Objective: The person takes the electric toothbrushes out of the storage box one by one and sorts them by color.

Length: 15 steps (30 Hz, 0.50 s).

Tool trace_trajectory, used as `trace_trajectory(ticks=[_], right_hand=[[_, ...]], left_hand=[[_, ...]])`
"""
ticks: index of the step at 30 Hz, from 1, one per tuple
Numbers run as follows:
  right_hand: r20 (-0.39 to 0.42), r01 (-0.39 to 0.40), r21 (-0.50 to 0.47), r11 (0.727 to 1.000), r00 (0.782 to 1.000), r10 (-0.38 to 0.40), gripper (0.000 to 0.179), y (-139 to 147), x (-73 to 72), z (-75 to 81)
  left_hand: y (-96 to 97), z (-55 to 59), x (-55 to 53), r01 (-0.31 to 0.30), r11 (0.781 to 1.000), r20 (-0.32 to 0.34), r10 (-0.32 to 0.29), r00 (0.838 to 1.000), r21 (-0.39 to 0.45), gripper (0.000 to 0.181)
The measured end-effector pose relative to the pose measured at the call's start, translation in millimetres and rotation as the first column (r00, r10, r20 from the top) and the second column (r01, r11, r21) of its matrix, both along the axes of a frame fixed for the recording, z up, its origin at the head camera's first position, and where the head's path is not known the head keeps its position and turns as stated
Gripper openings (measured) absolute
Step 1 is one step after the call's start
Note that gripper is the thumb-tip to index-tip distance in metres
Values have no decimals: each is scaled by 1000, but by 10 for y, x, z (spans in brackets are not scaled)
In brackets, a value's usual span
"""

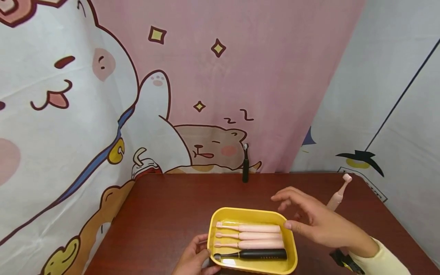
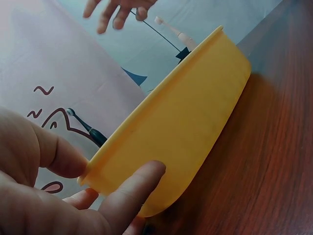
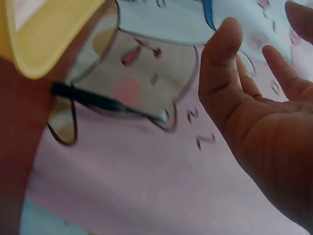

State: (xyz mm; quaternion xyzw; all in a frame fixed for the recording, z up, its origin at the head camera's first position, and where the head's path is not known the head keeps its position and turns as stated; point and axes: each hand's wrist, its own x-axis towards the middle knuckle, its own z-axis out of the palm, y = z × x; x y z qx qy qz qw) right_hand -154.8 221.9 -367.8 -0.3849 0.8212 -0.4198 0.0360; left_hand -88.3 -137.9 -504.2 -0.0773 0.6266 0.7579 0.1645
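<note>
A yellow tray [image 1: 290, 263] stands near the table's front edge. Inside it lie three pink electric toothbrushes [image 1: 259, 236] side by side, with a black electric toothbrush [image 1: 262, 254] nearest me. My left hand [image 1: 196, 256] grips the tray's left end; in the left wrist view its fingers [image 2: 134, 188] lie against the outer wall and rim. Over the right end hovers my right hand [image 1: 317, 219], fingers loosely bent and holding nothing, as the right wrist view also shows.
Another black toothbrush [image 1: 245, 170] stands upright at the table's back edge. Behind my right hand, a pink toothbrush [image 1: 338, 194] stands at the right, its base hidden. A dark object [image 1: 343, 260] shows by my right sleeve. A cartoon-printed cloth [image 1: 261, 76] hangs behind the table.
</note>
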Motion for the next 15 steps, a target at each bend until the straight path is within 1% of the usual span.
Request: trace_trajectory(ticks=[2, 6, 8, 10, 12, 15], right_hand=[[24, -53, 34, 998, 998, 52, 49, -97, -55, -77], [70, -123, 148, 981, 991, 114, 48, -277, -127, -244], [78, -161, 202, 966, 986, 149, 50, -366, -143, -333], [73, -211, 241, 947, 977, 199, 51, -450, -155, -423], [77, -261, 267, 928, 965, 249, 53, -517, -157, -504], [88, -304, 300, 904, 953, 291, 55, -597, -151, -605]], left_hand=[[-1, -13, -3, 3, 1000, -4, -3, 1000, 0, 61], [-5, -25, -3, 8, 1000, -11, -8, 1000, -2, 61], [-6, -24, -3, 8, 1000, -12, -8, 1000, -3, 61], [-8, -21, -4, 6, 1000, -11, -6, 1000, -5, 61], [-8, -18, -6, 4, 1000, -9, -4, 1000, -10, 61], [-9, -18, -10, 3, 1000, -10, -3, 1000, -17, 60]])
